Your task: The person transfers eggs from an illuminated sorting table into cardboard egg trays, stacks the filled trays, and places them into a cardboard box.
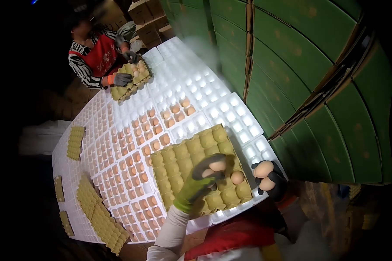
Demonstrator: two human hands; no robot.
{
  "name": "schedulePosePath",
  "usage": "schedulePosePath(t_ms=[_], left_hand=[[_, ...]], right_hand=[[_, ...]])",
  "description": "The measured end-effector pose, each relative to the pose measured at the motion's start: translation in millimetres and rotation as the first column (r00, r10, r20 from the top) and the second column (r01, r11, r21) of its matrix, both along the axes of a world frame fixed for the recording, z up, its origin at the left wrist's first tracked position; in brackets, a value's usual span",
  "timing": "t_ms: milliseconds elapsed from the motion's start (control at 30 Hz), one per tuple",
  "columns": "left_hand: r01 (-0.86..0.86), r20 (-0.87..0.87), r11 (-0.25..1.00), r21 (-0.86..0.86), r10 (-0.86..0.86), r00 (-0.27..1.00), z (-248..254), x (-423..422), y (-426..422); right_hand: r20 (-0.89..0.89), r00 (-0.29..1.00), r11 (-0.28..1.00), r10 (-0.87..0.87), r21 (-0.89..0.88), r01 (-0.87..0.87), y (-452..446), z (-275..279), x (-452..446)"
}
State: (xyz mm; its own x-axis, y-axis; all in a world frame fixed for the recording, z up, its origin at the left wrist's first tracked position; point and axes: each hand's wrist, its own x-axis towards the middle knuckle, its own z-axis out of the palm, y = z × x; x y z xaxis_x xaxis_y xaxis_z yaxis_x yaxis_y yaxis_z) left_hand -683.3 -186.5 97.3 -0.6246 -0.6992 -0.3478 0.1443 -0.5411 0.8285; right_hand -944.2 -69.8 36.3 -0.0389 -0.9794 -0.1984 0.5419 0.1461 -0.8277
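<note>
My left hand (200,176), in a green and dark grey glove, is closed around eggs (217,165) above a yellowish pulp egg tray (172,167). A single egg (237,177) sits in a tray cup just right of that hand. My right hand (275,183), in a dark glove, holds two eggs (263,169) beyond the tray's right edge. Most cups of this tray that show hold no egg.
White plastic trays (231,111) cover the table, many holding eggs (150,119). More pulp trays (98,213) lie at the left. Across the table a person (102,56) in a red apron handles eggs over another pulp tray. Green boxes (287,87) are stacked at the right.
</note>
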Motion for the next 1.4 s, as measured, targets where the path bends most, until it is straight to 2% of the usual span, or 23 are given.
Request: schedulePosePath(t_ms=[33,67,100,133,167,267,300,400,433,500,533,600,667,733,800,833,933,1067,1167,1267,1300,1367,1400], left_hand=[[0.127,0.213,0.932,-0.34,-0.055,0.976,2,-10,-3],[0.293,0.42,0.743,-0.602,-0.017,0.907,7,-24,-2],[0.463,0.601,0.536,-0.706,0.107,0.792,13,-35,4],[0.64,0.714,0.316,-0.7,0.283,0.641,16,-46,9],[0.753,0.779,0.25,-0.608,0.37,0.506,6,-56,15],[0.897,0.904,0.274,-0.347,0.352,0.242,-1,-73,18],[0.855,0.918,0.352,-0.381,0.254,0.304,-2,-69,13],[0.556,0.673,0.478,-0.68,0.106,0.732,7,-41,-13],[0.45,0.578,0.495,-0.743,0.135,0.805,11,-30,-24],[0.404,0.544,0.523,-0.751,0.142,0.827,30,-16,-71],[0.377,0.528,0.543,-0.75,0.149,0.836,37,-14,-97],[0.467,0.715,0.603,-0.647,0.265,0.647,20,-14,-159],[0.428,0.594,0.427,-0.797,0.419,0.687,-47,-8,-242],[0.533,0.7,0.454,-0.714,0.468,0.539,-65,-27,-291],[0.608,0.724,0.428,-0.669,0.562,0.4,-101,-45,-332],[0.658,0.758,0.457,-0.598,0.588,0.282,-105,-57,-339],[0.685,0.786,0.487,-0.542,0.581,0.209,-129,-64,-350],[0.546,0.693,0.441,-0.713,0.563,0.45,-150,-55,-343],[0.44,0.643,0.478,-0.76,0.455,0.616,-162,-54,-326],[0.525,0.66,0.403,-0.749,0.398,0.637,-183,-49,-319],[0.512,0.671,0.439,-0.738,0.404,0.621,-181,-50,-319],[0.233,0.56,0.7,-0.675,0.28,0.779,-189,-53,-330],[0.106,0.426,0.852,-0.513,0.146,0.893,-193,-57,-341]], right_hand=[[-0.019,1.0,1.0,-0.012,0.022,0.013,-5,7,-1],[-0.039,0.999,0.999,-0.015,0.045,0.017,-9,11,-1],[-0.057,0.998,0.998,-0.04,0.046,0.043,-14,9,-2],[-0.073,0.996,0.997,-0.057,0.046,0.061,-19,3,-3],[-0.089,0.994,0.996,-0.07,0.042,0.074,-26,-5,-7],[-0.136,0.982,0.99,-0.133,0.035,0.139,-45,-22,-16],[-0.149,0.981,0.989,-0.126,0.06,0.136,-55,-17,-14],[-0.227,0.971,0.992,-0.07,0.09,0.092,-110,-5,-12],[-0.283,0.959,0.995,-0.001,0.094,0.029,-136,-15,-17],[-0.418,0.892,0.977,0.176,0.182,-0.107,-193,-23,-20],[-0.487,0.827,0.951,0.281,0.258,-0.171,-229,-21,-19],[-0.691,0.645,0.944,0.326,0.269,-0.19,-304,-37,-11],[-0.983,0.176,0.99,-0.054,-0.076,-0.123,-380,-93,-2],[-0.998,-0.06,0.999,-0.033,-0.035,0.023,-423,-93,15],[-0.98,-0.19,0.997,0.062,0.051,0.062,-443,-89,22],[-0.972,-0.209,0.994,0.11,0.105,0.037,-449,-95,19],[-0.974,-0.159,0.986,0.162,0.155,0.058,-461,-112,14],[-0.993,-0.114,0.998,0.031,0.024,0.064,-467,-142,-2],[-0.912,-0.326,0.968,-0.248,-0.248,-0.042,-429,-120,4],[-0.877,-0.28,0.918,-0.39,-0.394,-0.045,-431,-137,2],[-0.895,-0.214,0.919,-0.392,-0.391,-0.05,-435,-144,-1],[-0.902,-0.004,0.901,-0.432,-0.432,-0.028,-437,-160,-5],[-0.872,0.131,0.88,-0.471,-0.475,0.004,-437,-163,-8]])
